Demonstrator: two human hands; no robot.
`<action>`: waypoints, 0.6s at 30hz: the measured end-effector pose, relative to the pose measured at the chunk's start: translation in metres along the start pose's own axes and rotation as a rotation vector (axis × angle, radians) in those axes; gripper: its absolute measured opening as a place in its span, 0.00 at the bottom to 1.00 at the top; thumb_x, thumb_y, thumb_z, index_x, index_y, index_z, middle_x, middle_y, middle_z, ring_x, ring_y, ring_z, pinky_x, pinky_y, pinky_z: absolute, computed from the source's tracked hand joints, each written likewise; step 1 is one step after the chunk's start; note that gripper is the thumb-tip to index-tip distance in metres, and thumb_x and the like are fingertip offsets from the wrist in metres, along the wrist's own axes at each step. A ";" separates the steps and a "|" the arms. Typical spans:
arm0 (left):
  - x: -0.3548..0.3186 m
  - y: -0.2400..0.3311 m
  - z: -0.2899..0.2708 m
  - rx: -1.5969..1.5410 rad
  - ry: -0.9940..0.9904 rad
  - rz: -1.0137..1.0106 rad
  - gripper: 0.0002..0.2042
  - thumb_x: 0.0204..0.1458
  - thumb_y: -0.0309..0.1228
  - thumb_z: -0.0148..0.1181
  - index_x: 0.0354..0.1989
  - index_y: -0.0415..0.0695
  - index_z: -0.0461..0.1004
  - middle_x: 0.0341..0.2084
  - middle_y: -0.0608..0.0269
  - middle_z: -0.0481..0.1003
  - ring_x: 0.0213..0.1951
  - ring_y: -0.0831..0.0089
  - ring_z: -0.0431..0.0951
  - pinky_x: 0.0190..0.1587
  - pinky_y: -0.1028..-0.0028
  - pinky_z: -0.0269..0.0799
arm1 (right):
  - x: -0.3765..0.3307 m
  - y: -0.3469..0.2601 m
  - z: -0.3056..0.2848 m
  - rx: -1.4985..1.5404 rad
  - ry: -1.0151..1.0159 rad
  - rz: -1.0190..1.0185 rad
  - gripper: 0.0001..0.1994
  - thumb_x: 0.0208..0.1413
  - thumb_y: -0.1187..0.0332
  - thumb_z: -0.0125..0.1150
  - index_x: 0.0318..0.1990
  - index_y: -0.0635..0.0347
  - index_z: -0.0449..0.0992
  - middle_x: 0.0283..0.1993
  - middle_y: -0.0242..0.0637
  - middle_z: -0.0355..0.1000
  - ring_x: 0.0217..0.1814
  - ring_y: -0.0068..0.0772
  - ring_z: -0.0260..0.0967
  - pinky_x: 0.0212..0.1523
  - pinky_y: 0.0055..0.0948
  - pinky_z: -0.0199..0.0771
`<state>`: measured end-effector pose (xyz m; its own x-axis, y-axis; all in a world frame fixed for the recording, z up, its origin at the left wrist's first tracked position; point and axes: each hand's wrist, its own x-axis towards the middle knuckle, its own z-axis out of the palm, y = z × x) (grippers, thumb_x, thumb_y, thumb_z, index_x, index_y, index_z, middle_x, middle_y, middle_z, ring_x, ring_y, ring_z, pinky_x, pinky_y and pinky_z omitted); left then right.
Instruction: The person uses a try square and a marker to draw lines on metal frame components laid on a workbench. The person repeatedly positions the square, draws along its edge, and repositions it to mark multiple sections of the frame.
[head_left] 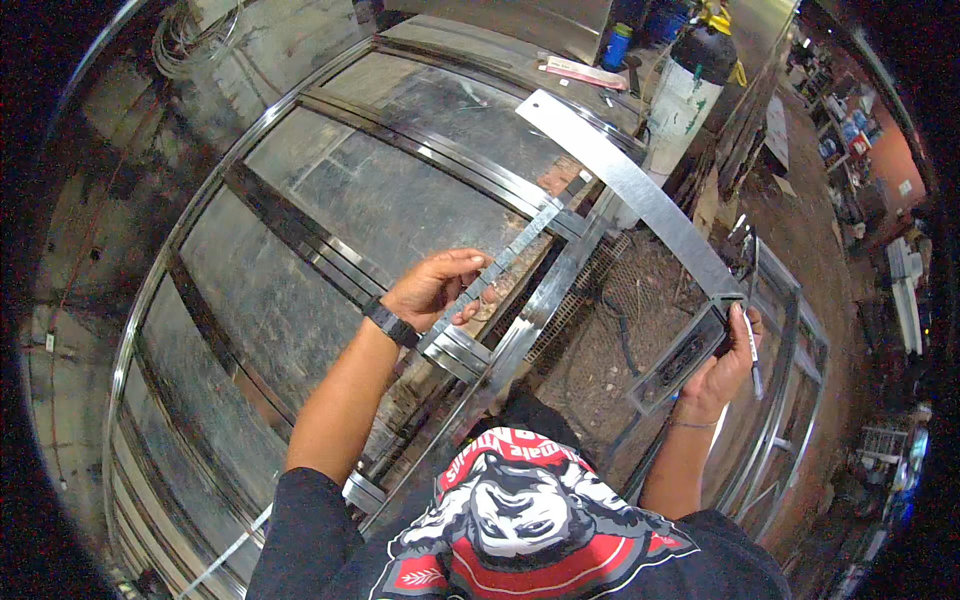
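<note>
My left hand (436,287), with a dark watch on its wrist, has its thumb and fingers closed round a narrow grey metal strip (522,243). The strip slants over the near edge of a metal frame (540,318), its far tip dark. In my right hand (728,372) is a large try square, gripped near the corner. Its wide silver blade (640,190) reaches away to the far left, over the frame's right end, and its dark-centred stock (681,358) points back toward me. A slim white marker (752,352) is also held between the right fingers.
Dark panels (370,185) lie between the frame's shiny rails. A white and black gas cylinder (685,100) stands at the far right, near a blue bottle (617,45). More metal framing (800,345) is on the right, and dark cable (622,330) lies on the dirty floor.
</note>
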<state>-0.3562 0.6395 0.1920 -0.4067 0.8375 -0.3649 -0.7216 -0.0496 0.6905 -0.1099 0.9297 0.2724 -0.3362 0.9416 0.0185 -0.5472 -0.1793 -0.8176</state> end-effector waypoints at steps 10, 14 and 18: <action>0.021 0.001 -0.016 -0.253 -0.117 -0.169 0.16 0.68 0.40 0.52 0.54 0.40 0.69 0.36 0.44 0.80 0.23 0.62 0.80 0.21 0.73 0.76 | -0.007 -0.010 0.009 -0.118 0.088 -0.043 0.13 0.60 0.75 0.64 0.50 0.57 0.71 0.43 0.38 0.77 0.46 0.32 0.76 0.52 0.31 0.77; 0.024 0.000 -0.045 -0.326 -0.287 -0.249 0.27 0.69 0.51 0.44 0.56 0.34 0.71 0.48 0.30 0.78 0.43 0.41 0.84 0.45 0.51 0.84 | 0.000 -0.009 0.001 -0.163 0.078 -0.009 0.13 0.60 0.74 0.64 0.50 0.57 0.72 0.43 0.36 0.77 0.44 0.32 0.76 0.50 0.31 0.77; 0.015 0.009 -0.039 -0.125 -0.218 -0.278 0.33 0.68 0.58 0.40 0.57 0.35 0.71 0.50 0.30 0.77 0.47 0.40 0.83 0.49 0.49 0.81 | 0.022 -0.006 -0.031 -0.144 -0.047 0.004 0.10 0.61 0.75 0.64 0.49 0.59 0.76 0.48 0.39 0.78 0.51 0.35 0.77 0.53 0.35 0.79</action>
<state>-0.3906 0.6307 0.1683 -0.0666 0.9239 -0.3768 -0.8560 0.1411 0.4973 -0.0902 0.9605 0.2602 -0.3755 0.9260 0.0388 -0.4312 -0.1374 -0.8917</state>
